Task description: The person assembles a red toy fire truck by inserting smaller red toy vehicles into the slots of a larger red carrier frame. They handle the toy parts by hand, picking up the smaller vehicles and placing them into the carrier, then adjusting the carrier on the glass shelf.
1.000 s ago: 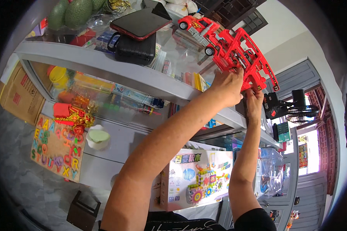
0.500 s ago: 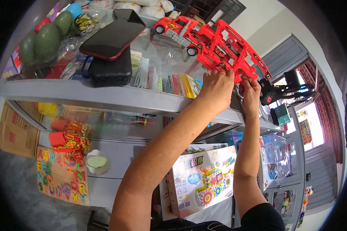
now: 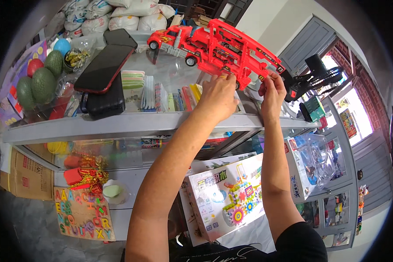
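A red toy car-carrier truck (image 3: 222, 48) stands on the glass counter top (image 3: 137, 63), its cab toward the far left and its open two-level trailer toward the right. Small toy cars show between the trailer's red rails. My left hand (image 3: 220, 94) has its fingers closed on the trailer's near lower side; the fingertips are partly hidden. At the trailer's rear end, my right hand (image 3: 273, 92) pinches the lower edge between thumb and fingers.
Left on the counter, a phone (image 3: 107, 67) lies on a black case (image 3: 105, 102), near green egg-shaped items (image 3: 43, 83). A black fan (image 3: 316, 81) stands behind my right hand. Below are a boxed toy set (image 3: 227, 196) and a letter board (image 3: 84, 214).
The view has shifted, so the counter and truck appear farther left and more sacks show behind. Both hands stay on the trailer; the right fingers sit slightly differently at its rear.
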Demonstrator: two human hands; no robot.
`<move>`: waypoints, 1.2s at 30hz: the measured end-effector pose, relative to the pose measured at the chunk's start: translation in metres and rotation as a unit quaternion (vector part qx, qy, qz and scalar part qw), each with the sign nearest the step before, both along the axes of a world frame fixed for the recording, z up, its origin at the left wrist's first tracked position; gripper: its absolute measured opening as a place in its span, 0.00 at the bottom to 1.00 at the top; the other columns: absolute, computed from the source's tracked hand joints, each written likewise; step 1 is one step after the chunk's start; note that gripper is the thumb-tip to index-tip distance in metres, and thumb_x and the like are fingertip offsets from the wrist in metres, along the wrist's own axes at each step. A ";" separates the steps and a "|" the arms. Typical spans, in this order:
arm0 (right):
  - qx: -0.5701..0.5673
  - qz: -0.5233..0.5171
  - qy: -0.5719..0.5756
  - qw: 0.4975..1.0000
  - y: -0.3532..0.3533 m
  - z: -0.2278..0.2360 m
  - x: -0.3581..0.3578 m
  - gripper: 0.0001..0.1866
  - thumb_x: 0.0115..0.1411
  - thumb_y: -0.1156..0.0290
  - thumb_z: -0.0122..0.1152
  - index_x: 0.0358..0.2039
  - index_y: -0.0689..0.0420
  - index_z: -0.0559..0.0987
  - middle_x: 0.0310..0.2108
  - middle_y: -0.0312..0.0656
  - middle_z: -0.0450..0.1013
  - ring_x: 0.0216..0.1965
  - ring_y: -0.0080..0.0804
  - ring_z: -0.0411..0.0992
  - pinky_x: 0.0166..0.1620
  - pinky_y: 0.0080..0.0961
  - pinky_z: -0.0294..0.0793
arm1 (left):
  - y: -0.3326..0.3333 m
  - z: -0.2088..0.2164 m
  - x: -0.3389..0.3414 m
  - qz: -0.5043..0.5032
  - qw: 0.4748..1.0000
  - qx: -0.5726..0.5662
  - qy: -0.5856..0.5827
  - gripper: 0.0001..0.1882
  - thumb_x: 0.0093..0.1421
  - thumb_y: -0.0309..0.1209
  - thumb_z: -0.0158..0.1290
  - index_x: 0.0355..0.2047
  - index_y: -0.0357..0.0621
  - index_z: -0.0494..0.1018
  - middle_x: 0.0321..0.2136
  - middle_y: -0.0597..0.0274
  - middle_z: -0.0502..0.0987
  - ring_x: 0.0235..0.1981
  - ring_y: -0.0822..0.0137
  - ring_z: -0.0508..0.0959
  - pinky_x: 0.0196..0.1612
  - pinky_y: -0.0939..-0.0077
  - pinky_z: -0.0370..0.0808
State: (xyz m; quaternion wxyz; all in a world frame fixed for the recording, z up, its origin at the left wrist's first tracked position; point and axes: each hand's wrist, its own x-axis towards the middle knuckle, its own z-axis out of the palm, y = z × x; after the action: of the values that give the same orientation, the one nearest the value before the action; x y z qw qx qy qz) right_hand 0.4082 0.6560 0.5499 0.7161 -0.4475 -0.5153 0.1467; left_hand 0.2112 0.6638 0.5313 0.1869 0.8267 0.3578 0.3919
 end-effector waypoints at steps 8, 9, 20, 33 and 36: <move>-0.046 -0.025 0.008 0.999 -0.021 -0.004 0.002 0.09 0.65 0.71 0.56 0.42 0.60 0.78 0.25 0.33 0.70 0.18 0.14 0.63 0.20 0.14 0.60 | 0.003 0.004 -0.004 -0.015 1.000 -0.015 0.003 0.26 0.52 0.32 0.62 0.50 0.42 0.69 0.51 0.52 0.72 0.54 0.49 0.71 0.54 0.49 0.67; -0.051 -0.022 0.011 0.998 -0.020 -0.006 0.003 0.08 0.65 0.71 0.56 0.42 0.59 0.78 0.25 0.33 0.70 0.19 0.15 0.64 0.20 0.14 0.61 | 0.003 0.003 -0.004 -0.013 1.000 -0.013 -0.003 0.26 0.52 0.32 0.62 0.50 0.42 0.69 0.50 0.52 0.72 0.54 0.49 0.71 0.54 0.50 0.67; 0.007 -0.109 -0.061 0.992 -0.025 0.001 -0.012 0.20 0.66 0.61 0.56 0.54 0.57 0.71 0.37 0.35 0.68 0.32 0.17 0.66 0.28 0.14 0.66 | 0.005 0.004 -0.004 -0.013 0.999 -0.022 -0.019 0.25 0.51 0.32 0.63 0.49 0.43 0.70 0.50 0.53 0.73 0.53 0.50 0.72 0.53 0.51 0.68; 0.054 -0.140 -0.260 0.954 -0.014 0.005 -0.021 0.23 0.69 0.57 0.48 0.55 0.61 0.72 0.49 0.48 0.64 0.50 0.38 0.65 0.54 0.31 0.65 | 0.008 0.003 0.000 -0.007 0.999 -0.022 -0.034 0.22 0.51 0.30 0.62 0.46 0.43 0.71 0.48 0.56 0.73 0.53 0.52 0.72 0.51 0.47 0.67; 0.019 -0.156 -0.314 0.936 -0.008 0.001 -0.012 0.23 0.69 0.57 0.49 0.56 0.60 0.72 0.48 0.48 0.65 0.49 0.37 0.66 0.53 0.30 0.66 | 0.009 0.003 0.002 -0.008 0.999 -0.017 -0.033 0.21 0.51 0.30 0.62 0.45 0.43 0.71 0.47 0.56 0.73 0.52 0.52 0.72 0.50 0.47 0.67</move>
State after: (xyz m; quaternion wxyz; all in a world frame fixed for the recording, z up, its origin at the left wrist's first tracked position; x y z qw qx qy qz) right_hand 0.3960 0.6480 0.5506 0.5400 -0.5320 -0.6402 -0.1245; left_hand 0.2131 0.6728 0.5344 0.2161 0.8131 0.3513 0.4107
